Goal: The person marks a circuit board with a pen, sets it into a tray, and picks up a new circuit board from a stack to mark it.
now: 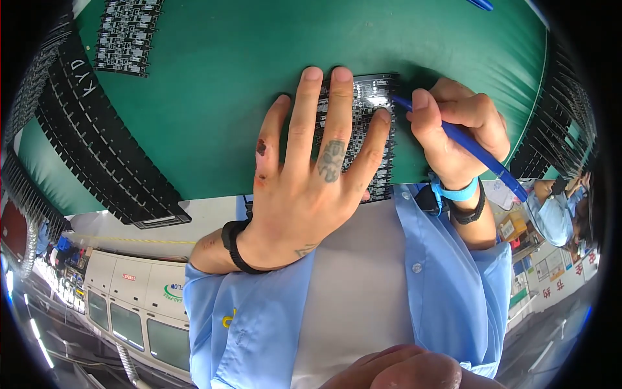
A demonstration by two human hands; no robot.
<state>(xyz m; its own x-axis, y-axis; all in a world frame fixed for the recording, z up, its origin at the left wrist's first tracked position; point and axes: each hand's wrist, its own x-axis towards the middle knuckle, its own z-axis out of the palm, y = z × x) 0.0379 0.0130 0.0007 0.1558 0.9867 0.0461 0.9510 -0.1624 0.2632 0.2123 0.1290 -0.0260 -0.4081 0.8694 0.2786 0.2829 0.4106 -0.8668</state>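
Note:
A black circuit board panel [363, 152], packed with rows of small parts, lies on the green table mat. My left hand [311, 149] rests palm down across it, fingers stretched and spread, covering its left part. The fingertips reach toward the panel's far edge, and the thumb is mostly hidden. My right hand [463, 126] is closed around a slim blue pen-like tool [479, 152]. Its narrow tip meets the panel's upper right edge; whether it touches cannot be made out. A bright glint shows on the board beside the tip.
Another circuit board panel [127, 35] lies at the far left of the green mat [214, 65]. Black slotted racks [107, 142] stand along the left side, and more racks [554, 129] on the right. A blue object [481, 4] shows at the top edge.

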